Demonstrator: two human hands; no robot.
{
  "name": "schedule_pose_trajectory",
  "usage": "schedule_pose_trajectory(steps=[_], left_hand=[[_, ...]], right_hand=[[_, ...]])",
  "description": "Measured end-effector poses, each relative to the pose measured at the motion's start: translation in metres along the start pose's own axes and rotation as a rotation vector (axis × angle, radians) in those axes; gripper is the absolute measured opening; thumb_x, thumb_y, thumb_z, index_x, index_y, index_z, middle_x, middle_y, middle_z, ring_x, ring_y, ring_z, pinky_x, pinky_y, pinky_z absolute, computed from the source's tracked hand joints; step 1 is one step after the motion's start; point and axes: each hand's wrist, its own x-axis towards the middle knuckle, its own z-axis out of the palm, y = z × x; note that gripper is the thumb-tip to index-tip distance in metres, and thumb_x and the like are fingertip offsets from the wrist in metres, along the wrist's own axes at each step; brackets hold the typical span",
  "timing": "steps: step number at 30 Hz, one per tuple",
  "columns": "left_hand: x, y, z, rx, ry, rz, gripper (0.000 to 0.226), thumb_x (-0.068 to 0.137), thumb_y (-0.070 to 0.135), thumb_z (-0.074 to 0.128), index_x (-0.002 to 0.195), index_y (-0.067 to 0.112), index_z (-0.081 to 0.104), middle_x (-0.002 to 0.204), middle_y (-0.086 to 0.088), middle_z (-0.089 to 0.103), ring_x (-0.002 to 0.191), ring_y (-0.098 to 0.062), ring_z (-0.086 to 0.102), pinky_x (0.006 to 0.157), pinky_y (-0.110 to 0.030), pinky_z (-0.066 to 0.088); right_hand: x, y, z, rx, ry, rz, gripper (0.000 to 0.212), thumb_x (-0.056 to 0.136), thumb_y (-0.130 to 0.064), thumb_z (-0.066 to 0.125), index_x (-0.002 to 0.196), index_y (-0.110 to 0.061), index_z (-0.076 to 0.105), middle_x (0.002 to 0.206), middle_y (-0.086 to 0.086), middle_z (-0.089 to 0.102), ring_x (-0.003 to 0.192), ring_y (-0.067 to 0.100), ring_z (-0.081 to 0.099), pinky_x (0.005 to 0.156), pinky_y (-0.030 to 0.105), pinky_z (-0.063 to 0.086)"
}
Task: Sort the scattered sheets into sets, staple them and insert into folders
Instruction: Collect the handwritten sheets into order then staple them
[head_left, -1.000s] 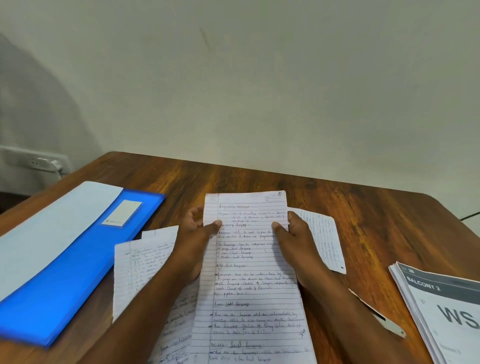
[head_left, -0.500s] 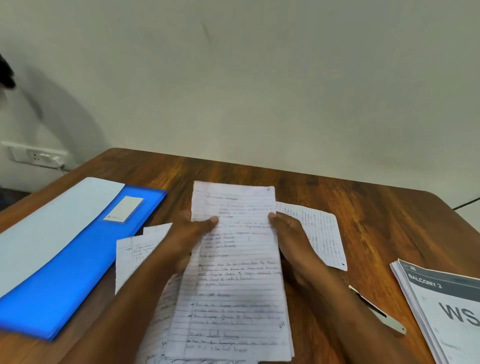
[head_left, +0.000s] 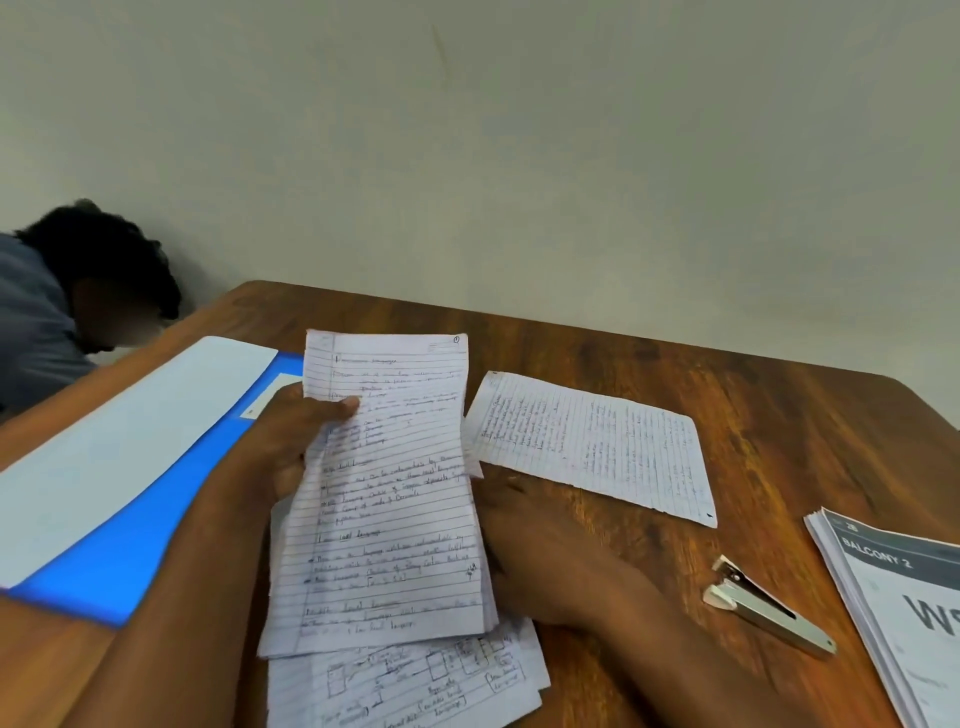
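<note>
Left hand (head_left: 291, 441): we pinch the handwritten sheets (head_left: 384, 493) by their left edge.
Right hand (head_left: 540, 551): blurred by their right edge; grip unclear.
Open room: bare table (head_left: 649, 374) far.
Around: loose sheet (head_left: 592, 447) right, stapler (head_left: 769, 610) near right, blue folder (head_left: 156, 509) left.

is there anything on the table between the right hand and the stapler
Nothing visible. The right hand rests beside the held sheets, and only bare table lies between it and the stapler. The loose sheet lies farther back, off that path.
</note>
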Motion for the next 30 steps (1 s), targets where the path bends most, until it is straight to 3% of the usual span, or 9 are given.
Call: schedule_pose_trajectory(steps=[4,7,9,12,14,18,21,24,30], left_hand=[[0.003,-0.003,0.006,0.019,0.008,-0.037,0.019,0.098,0.002,0.064,0.115,0.009,0.07,0.108,-0.01,0.08,0.086,-0.023,0.079,0.067,-0.033,0.062],[0.004,-0.007,0.015,0.03,0.013,-0.033,0.016,0.099,0.001,0.063,0.109,0.012,0.069,0.095,-0.003,0.082,0.075,-0.016,0.079,0.056,-0.025,0.06],[0.003,-0.009,0.021,0.032,0.004,-0.029,0.017,0.099,0.0,0.062,0.107,0.013,0.069,0.091,0.0,0.082,0.074,-0.014,0.079,0.055,-0.024,0.06],[0.004,-0.014,0.031,0.03,-0.033,-0.027,0.025,0.099,-0.002,0.062,0.122,0.006,0.068,0.109,-0.008,0.08,0.097,-0.025,0.078,0.075,-0.035,0.063],[0.007,-0.02,0.037,0.032,-0.059,-0.031,0.034,0.098,-0.002,0.063,0.132,0.003,0.064,0.121,-0.014,0.075,0.11,-0.032,0.073,0.088,-0.042,0.06],[0.015,-0.025,0.047,0.05,-0.088,-0.027,0.032,0.097,-0.003,0.064,0.127,0.008,0.067,0.118,-0.011,0.077,0.103,-0.024,0.076,0.081,-0.034,0.062],[0.027,-0.024,0.05,0.074,-0.127,-0.078,0.032,0.094,0.0,0.068,0.124,0.01,0.068,0.116,-0.01,0.078,0.109,-0.03,0.075,0.097,-0.048,0.057],[0.04,-0.023,0.056,0.088,-0.196,-0.108,0.036,0.093,-0.002,0.068,0.128,0.006,0.067,0.119,-0.013,0.077,0.111,-0.034,0.074,0.105,-0.056,0.052],[0.052,-0.022,0.067,0.064,-0.254,-0.079,0.035,0.092,0.001,0.067,0.126,0.006,0.066,0.118,-0.012,0.077,0.109,-0.032,0.075,0.097,-0.052,0.056]], right_hand=[[-0.008,0.006,-0.027,0.043,-0.057,0.186,0.056,0.099,-0.047,0.058,0.149,-0.024,0.051,0.155,0.001,0.053,0.132,0.021,0.055,0.106,0.037,0.047],[-0.015,0.028,-0.044,0.019,-0.169,0.378,0.054,0.094,-0.062,0.063,0.136,-0.029,0.059,0.137,-0.006,0.064,0.116,0.018,0.061,0.095,0.039,0.055],[-0.022,0.047,-0.05,-0.003,-0.179,0.509,0.061,0.085,-0.065,0.072,0.135,-0.031,0.062,0.132,-0.01,0.065,0.116,0.015,0.061,0.096,0.037,0.055],[-0.035,0.07,-0.059,-0.01,-0.189,0.64,0.071,0.072,-0.061,0.085,0.133,-0.031,0.065,0.132,-0.012,0.064,0.116,0.013,0.06,0.097,0.036,0.055],[-0.04,0.083,-0.063,0.016,-0.194,0.65,0.073,0.067,-0.06,0.089,0.13,-0.031,0.068,0.13,-0.013,0.065,0.113,0.011,0.061,0.096,0.035,0.056],[-0.04,0.091,-0.063,0.116,-0.059,0.684,0.082,0.063,-0.065,0.09,0.134,-0.033,0.063,0.138,-0.012,0.064,0.118,0.012,0.062,0.1,0.037,0.056],[-0.036,0.092,-0.054,0.117,-0.026,0.682,0.093,0.065,-0.074,0.083,0.144,-0.035,0.055,0.154,-0.013,0.051,0.138,0.015,0.05,0.112,0.041,0.047],[-0.037,0.097,-0.049,0.129,-0.094,0.671,0.092,0.068,-0.073,0.082,0.147,-0.035,0.053,0.155,-0.013,0.049,0.138,0.015,0.046,0.112,0.037,0.044],[-0.042,0.115,-0.052,0.139,-0.085,0.676,0.083,0.063,-0.066,0.09,0.135,-0.033,0.066,0.14,-0.014,0.059,0.126,0.01,0.052,0.103,0.03,0.047]])
